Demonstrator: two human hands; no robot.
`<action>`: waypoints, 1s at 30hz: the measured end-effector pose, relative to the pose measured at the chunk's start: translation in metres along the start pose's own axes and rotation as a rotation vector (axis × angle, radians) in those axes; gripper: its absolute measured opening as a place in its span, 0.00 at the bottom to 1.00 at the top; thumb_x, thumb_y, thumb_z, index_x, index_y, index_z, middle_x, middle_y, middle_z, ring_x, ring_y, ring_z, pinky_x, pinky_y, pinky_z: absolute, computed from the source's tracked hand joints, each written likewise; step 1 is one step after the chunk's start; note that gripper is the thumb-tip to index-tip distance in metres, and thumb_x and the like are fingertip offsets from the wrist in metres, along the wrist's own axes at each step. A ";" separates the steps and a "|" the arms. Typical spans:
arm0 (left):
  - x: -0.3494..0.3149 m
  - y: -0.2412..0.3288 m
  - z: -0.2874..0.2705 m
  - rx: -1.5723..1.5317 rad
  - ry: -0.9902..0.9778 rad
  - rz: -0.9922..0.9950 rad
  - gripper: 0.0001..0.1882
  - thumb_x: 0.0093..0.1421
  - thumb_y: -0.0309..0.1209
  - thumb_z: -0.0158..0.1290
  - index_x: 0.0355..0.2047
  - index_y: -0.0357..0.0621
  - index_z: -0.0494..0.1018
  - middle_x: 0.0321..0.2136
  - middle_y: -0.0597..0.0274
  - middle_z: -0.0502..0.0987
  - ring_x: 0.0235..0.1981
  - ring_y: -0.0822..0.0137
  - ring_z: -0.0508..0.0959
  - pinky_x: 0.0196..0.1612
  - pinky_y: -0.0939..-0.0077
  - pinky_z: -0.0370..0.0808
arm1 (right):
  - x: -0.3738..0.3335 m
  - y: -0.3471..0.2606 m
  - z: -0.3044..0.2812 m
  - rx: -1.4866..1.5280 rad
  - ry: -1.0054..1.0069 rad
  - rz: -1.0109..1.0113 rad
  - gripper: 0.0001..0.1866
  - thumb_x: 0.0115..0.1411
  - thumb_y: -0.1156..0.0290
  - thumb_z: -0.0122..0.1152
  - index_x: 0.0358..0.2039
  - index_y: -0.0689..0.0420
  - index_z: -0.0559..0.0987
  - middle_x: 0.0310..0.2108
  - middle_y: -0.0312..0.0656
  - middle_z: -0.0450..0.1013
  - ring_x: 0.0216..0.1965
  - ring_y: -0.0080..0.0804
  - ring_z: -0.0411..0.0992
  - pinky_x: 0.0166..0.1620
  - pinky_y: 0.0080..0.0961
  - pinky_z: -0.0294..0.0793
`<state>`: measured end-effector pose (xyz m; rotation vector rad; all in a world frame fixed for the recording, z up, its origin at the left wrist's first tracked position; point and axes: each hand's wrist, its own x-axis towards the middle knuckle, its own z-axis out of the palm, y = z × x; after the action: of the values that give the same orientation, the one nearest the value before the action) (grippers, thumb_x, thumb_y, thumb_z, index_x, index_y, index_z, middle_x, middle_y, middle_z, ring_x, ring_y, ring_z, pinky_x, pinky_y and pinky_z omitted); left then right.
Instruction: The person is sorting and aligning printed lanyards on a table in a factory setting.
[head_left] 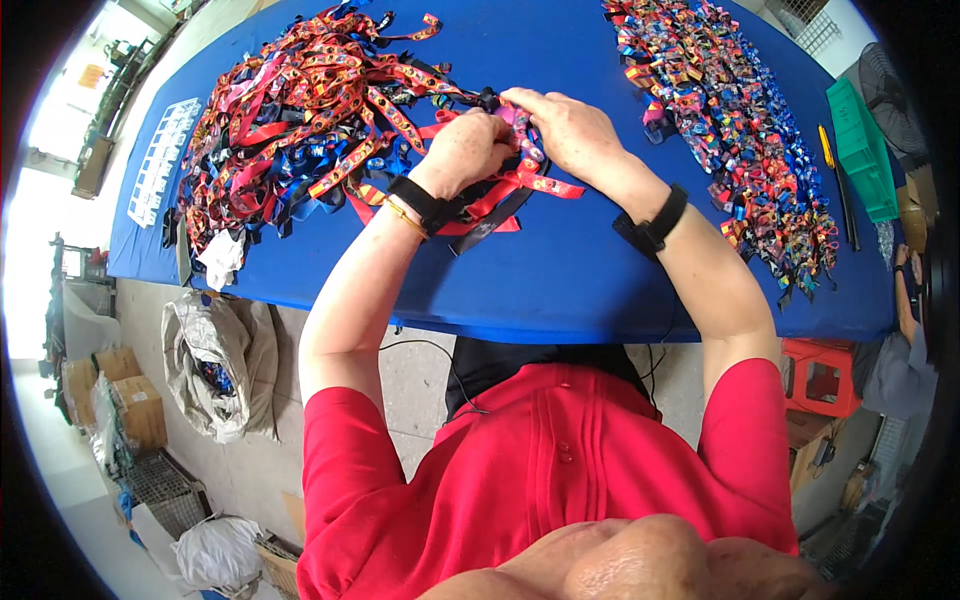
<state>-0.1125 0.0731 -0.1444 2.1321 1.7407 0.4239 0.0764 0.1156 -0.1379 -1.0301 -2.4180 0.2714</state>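
Both my hands meet over the blue-covered table, at the right edge of a big tangled heap of printed ribbon straps (300, 100) in red, orange, blue and black. My left hand (462, 155) has its fingers curled round a strap. From the right, my right hand (572, 128) pinches the same small bunch, its index finger stretched toward a dark piece at the strap's end. A pink and purple printed strap (518, 122) shows between the two hands. Beneath them, red and black strap ends (510, 200) lie on the cloth. My fingertips are partly hidden.
A long band of small folded straps (720, 130) runs down the table's right side. Beyond it are a yellow-handled tool (826, 146), a green crate (862, 150) and a black fan (888, 95). White label sheets (163, 160) lie far left. An open sack (220, 365) stands on the floor.
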 end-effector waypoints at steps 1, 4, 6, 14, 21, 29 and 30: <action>0.000 -0.002 0.004 -0.081 0.041 0.093 0.12 0.53 0.27 0.58 0.38 0.36 0.78 0.33 0.43 0.82 0.37 0.46 0.82 0.43 0.57 0.78 | 0.004 -0.001 0.002 -0.043 -0.069 -0.008 0.19 0.61 0.71 0.59 0.54 0.43 0.77 0.41 0.45 0.78 0.43 0.49 0.77 0.43 0.42 0.78; 0.005 -0.008 0.013 -0.125 0.059 0.138 0.19 0.50 0.31 0.63 0.42 0.37 0.76 0.37 0.46 0.81 0.43 0.46 0.79 0.46 0.57 0.77 | 0.010 0.004 0.011 -0.122 -0.181 -0.043 0.14 0.61 0.71 0.56 0.48 0.48 0.79 0.37 0.48 0.79 0.41 0.49 0.78 0.44 0.44 0.78; 0.010 -0.009 0.015 -0.055 0.288 0.049 0.22 0.50 0.29 0.63 0.46 0.39 0.74 0.43 0.47 0.78 0.46 0.45 0.78 0.48 0.58 0.77 | 0.009 0.013 0.017 0.030 -0.107 -0.027 0.12 0.61 0.72 0.56 0.45 0.50 0.80 0.38 0.48 0.80 0.43 0.49 0.78 0.44 0.46 0.77; 0.019 -0.021 0.021 -0.086 0.219 0.217 0.15 0.56 0.26 0.58 0.45 0.45 0.76 0.41 0.48 0.77 0.46 0.47 0.77 0.50 0.58 0.76 | 0.003 0.013 0.009 0.182 -0.184 0.124 0.11 0.62 0.74 0.54 0.46 0.54 0.76 0.41 0.51 0.79 0.44 0.55 0.77 0.45 0.46 0.77; 0.009 -0.010 0.013 -0.019 0.152 0.155 0.09 0.57 0.32 0.59 0.34 0.40 0.77 0.33 0.47 0.78 0.37 0.47 0.79 0.43 0.57 0.75 | -0.002 0.010 0.012 0.041 -0.136 0.011 0.16 0.60 0.75 0.54 0.49 0.55 0.73 0.40 0.53 0.78 0.43 0.55 0.77 0.45 0.48 0.77; -0.007 -0.013 -0.006 -0.057 0.110 0.043 0.09 0.58 0.32 0.53 0.31 0.41 0.79 0.26 0.43 0.80 0.32 0.42 0.81 0.38 0.51 0.77 | -0.001 0.016 0.013 -0.105 -0.253 -0.066 0.09 0.61 0.73 0.58 0.42 0.57 0.73 0.36 0.50 0.77 0.41 0.53 0.77 0.42 0.47 0.76; -0.009 -0.012 -0.006 -0.057 0.106 0.043 0.09 0.58 0.32 0.53 0.31 0.41 0.79 0.26 0.43 0.80 0.32 0.42 0.81 0.38 0.51 0.77 | -0.002 0.013 0.013 -0.069 -0.201 0.009 0.09 0.61 0.71 0.59 0.41 0.57 0.72 0.36 0.51 0.77 0.41 0.53 0.77 0.42 0.47 0.76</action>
<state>-0.1273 0.0667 -0.1443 2.1452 1.7199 0.6012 0.0789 0.1230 -0.1542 -1.0901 -2.6190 0.3103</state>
